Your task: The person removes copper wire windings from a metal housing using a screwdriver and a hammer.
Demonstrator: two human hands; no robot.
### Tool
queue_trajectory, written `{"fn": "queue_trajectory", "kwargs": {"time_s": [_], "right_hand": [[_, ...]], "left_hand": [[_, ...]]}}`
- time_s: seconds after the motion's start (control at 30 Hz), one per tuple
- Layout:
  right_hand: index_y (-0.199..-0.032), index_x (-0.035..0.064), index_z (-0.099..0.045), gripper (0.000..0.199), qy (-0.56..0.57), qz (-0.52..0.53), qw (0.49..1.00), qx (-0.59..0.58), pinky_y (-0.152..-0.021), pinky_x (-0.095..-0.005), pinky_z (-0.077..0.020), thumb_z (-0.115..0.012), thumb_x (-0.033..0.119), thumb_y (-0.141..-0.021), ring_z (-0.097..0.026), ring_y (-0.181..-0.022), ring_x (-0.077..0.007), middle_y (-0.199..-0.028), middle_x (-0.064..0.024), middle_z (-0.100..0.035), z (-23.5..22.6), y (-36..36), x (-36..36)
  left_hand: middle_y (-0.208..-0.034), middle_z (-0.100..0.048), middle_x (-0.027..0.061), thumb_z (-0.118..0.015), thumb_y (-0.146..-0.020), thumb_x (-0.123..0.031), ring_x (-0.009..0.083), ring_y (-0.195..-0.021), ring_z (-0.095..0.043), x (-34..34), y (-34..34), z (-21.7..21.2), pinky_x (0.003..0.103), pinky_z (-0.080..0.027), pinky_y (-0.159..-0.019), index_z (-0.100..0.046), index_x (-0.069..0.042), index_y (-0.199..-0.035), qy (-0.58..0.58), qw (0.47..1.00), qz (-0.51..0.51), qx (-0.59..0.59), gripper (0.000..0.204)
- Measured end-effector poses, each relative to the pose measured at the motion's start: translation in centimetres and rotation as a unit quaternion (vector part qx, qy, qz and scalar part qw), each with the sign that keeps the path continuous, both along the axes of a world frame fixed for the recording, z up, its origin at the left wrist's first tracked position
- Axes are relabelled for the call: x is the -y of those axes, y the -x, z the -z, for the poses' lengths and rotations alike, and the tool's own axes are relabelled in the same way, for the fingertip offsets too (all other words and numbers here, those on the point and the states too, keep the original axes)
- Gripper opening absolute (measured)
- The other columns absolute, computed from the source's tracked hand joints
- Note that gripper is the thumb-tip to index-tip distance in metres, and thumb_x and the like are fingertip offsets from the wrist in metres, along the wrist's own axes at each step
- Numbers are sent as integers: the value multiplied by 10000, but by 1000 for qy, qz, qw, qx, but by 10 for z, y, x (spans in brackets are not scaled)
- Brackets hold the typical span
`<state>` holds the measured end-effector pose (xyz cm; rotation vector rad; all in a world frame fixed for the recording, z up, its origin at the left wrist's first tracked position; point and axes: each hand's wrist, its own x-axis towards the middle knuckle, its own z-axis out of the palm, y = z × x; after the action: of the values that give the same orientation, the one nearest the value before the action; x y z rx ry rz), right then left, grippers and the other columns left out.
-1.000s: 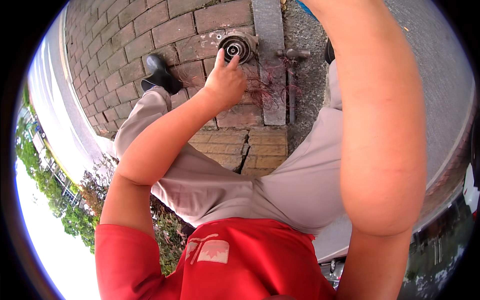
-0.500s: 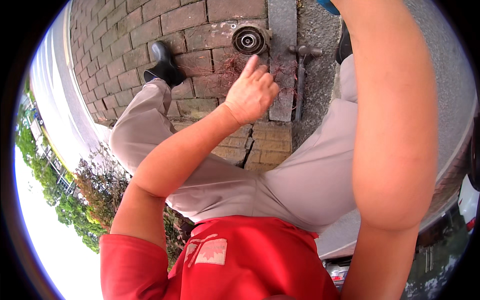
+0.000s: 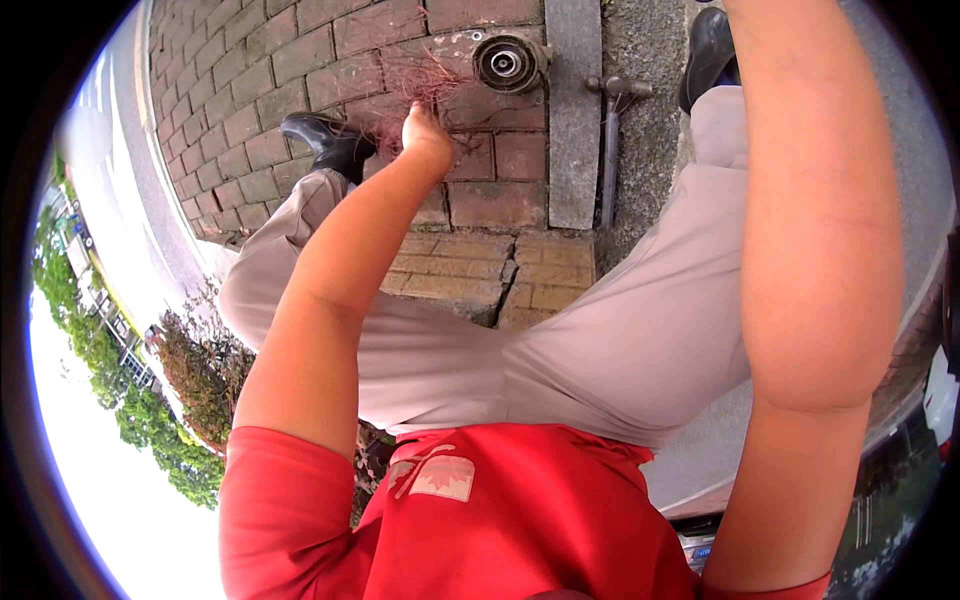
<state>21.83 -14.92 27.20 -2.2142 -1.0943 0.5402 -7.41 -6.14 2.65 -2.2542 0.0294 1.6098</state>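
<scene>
My left hand [image 3: 428, 140] is closed at the near edge of a loose tangle of thin reddish copper wire [image 3: 430, 82]; its fingertips are partly hidden, and strands spread beyond them. To the right of the tangle sits a round, dark, greasy motor part [image 3: 506, 64] with concentric metal rings in its middle. My right forearm [image 3: 815, 150] runs up out of the picture at the top right, so my right hand cannot be seen. A hammer [image 3: 612, 130] lies between my legs, its head at the far end and its handle pointing toward me.
A flat grey stone strip [image 3: 573, 150] borders the red brick paving [image 3: 300, 60], with rough asphalt to its right. A small metal nut or washer [image 3: 477, 35] lies left of the motor part. My black boots [image 3: 335, 145] stand on either side. Nearer, yellow tiles [image 3: 440, 270] show a crack.
My left hand has moved left, away from the front of the motor part, and the copper wire tangle has shifted left with it. The blue thing near my right wrist has left the picture.
</scene>
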Motion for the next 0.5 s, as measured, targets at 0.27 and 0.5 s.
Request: {"fn": "queue_trajectory", "kwargs": {"time_s": [0.27,0.5], "right_hand": [[-1034,-16,-687,397,32,8,999,-24,-814,-416,-495,-625,349,-890,-661,-891,-299,-957,-205,-704,-5,0,2],[-981,-18,-691,382,44,-14,998,-32,-777,-408,-500,-626,347,-888,-661,-840,-280,-899,-190,-701,-6,2,-10]], "left_hand": [[-1191,-667,108,-570,-881,-204,271,-1145,-613,-41,-74,-26,430,-425,-1008,-688,-53,-1087,104,990,-26,92,281],[-913,-699,197,-647,-861,-249,377,-899,-661,27,-11,0,429,-518,-829,-705,-14,-959,250,731,-528,352,261]]}}
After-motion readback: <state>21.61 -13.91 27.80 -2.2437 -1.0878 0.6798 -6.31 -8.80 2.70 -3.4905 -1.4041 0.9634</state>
